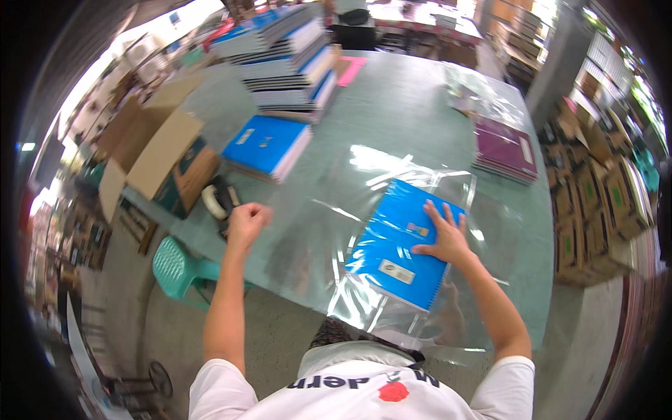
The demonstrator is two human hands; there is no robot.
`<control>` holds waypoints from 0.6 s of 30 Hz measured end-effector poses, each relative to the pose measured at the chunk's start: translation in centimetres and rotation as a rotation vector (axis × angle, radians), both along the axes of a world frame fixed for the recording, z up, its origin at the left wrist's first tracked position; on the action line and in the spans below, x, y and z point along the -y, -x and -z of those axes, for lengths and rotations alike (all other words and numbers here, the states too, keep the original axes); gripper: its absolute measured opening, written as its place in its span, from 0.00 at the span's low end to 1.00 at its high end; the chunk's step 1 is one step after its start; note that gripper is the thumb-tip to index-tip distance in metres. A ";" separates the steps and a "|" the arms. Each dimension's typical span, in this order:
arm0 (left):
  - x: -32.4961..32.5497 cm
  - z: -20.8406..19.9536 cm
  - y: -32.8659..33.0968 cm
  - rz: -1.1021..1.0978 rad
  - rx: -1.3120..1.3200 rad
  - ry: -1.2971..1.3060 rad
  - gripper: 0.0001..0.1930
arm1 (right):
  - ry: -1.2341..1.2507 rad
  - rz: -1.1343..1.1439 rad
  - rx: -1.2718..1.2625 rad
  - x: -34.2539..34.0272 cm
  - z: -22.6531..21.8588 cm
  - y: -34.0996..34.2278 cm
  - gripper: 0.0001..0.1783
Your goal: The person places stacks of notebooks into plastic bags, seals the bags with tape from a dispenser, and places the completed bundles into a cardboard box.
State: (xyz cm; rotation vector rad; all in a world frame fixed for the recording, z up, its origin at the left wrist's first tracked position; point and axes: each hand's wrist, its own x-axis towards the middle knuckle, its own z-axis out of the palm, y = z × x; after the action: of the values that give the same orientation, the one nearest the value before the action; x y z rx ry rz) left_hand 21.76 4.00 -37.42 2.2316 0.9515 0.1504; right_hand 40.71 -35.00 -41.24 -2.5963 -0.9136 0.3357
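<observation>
A blue spiral notebook (393,241) with a white label lies slantwise on clear plastic film (315,234) near the table's front edge. Across its cover rests my right hand (444,234), fingers spread flat. My left hand (249,222) is raised at the table's left side, its fingers curled together and slightly blurred; whatever may be in them is too small to make out. Just beside that hand stands a black tape dispenser (227,198) with a pale roll, partly hidden by the hand.
A short pile of blue notebooks (269,147) sits in front of a tall notebook stack (287,66). Purple notebooks (505,148) lie at the right, by crumpled plastic (483,98). An opened carton (171,164) and a green stool (180,271) flank the left edge; cartons (595,217) stand right.
</observation>
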 end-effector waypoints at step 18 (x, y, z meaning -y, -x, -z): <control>24.6 4.2 -18.7 0.595 -0.305 0.284 0.18 | -0.076 0.008 -0.044 1.1 0.6 -0.3 0.70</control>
State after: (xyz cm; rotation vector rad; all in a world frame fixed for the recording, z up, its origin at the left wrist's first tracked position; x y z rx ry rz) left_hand 40.45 -20.64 -41.59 2.1980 0.3844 -0.5716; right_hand 41.06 -36.07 -41.84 -2.5127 -0.8828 0.3474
